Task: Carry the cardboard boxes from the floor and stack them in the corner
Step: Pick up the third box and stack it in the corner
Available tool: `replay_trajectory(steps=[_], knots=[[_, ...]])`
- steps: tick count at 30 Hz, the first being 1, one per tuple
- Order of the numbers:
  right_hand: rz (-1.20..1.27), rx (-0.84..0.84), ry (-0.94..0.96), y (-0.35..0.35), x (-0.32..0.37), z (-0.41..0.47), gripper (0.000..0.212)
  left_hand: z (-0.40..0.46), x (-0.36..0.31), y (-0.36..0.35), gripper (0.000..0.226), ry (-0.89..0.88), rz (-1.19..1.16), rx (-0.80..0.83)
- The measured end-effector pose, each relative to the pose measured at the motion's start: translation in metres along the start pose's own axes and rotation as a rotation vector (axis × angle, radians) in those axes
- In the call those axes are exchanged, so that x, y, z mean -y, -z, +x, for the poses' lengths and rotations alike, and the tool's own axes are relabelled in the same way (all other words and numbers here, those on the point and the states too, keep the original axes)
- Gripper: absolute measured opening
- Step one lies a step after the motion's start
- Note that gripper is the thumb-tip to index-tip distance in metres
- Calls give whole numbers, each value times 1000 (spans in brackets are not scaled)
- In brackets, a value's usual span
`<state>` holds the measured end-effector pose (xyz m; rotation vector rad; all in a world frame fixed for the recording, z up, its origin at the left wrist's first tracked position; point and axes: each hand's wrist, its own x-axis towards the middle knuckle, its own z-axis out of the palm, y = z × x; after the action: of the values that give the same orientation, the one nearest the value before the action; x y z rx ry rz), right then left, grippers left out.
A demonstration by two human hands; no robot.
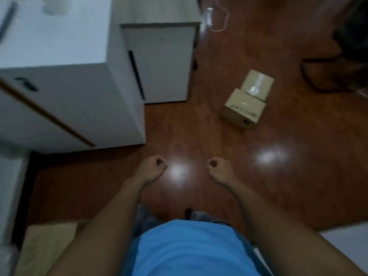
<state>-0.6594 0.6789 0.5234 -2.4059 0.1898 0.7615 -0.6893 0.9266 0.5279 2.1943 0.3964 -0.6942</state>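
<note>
Two cardboard boxes lie on the wooden floor ahead and to the right: a taped one [256, 84] and, touching its near side, a lower one with dark markings [244, 108]. Another cardboard box [47, 246] shows at the bottom left, beside my left arm. My left hand [152, 169] and my right hand [219, 170] are held out in front of my body above the floor, both curled into loose fists with nothing in them. The two boxes are well beyond my right hand.
A white cabinet [69, 100] stands at the left, with a second white unit [163, 64] behind it. A dark chair base [328, 74] sits at the far right. A clear plastic hanger [217, 16] lies on the glossy floor [298, 176].
</note>
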Motion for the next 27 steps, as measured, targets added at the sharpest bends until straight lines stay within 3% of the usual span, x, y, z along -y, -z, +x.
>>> replay_trajectory(steps=[5,9,13,19,22,27], knots=[[188,-172,-310,65,-107,-12,15,42,-145,-98,16,-249,124,350],[335,-245,-509,74,-141,-19,21,67,-198,-134,14,-336,234,513],[441,-251,-624,85,-140,-4,21,120,-220,-130,28,-306,309,565],[566,-342,-706,150,-119,54,23,217,-277,-105,21,-272,345,657],[592,-386,-701,169,-114,88,19,256,-307,-113,17,-274,330,673],[577,-322,-631,205,-129,145,15,307,-362,-150,16,-270,363,686]])
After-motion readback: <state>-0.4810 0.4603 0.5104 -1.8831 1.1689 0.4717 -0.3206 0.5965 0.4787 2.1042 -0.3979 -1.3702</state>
